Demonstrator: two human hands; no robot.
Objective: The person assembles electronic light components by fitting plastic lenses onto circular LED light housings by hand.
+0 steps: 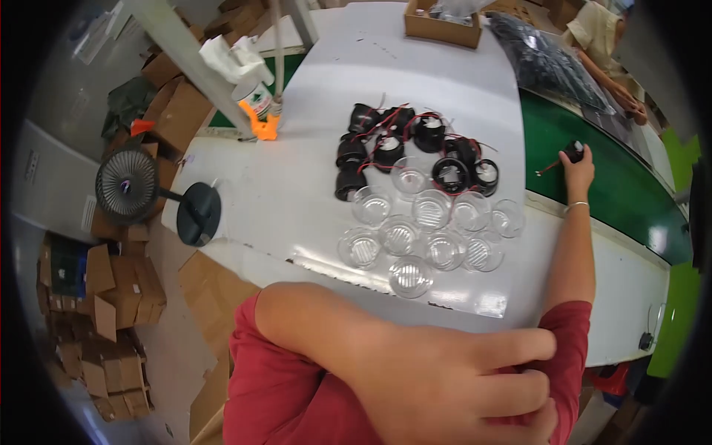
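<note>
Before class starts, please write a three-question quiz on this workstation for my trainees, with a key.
1. Which hand holds a black part over the green strip?
2. True or false: most clear cups lie lower in the picture than the black parts on the white table.
3. The fan stands: A) among the cups; B) left of them; C) right of them.
Key: 1. The right hand. 2. True. 3. B.

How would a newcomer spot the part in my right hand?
Right of the white table runs a green strip. Over it, the right hand holds a black part trailing red wire. Similar black parts cluster on the table; only this one is held.
</note>
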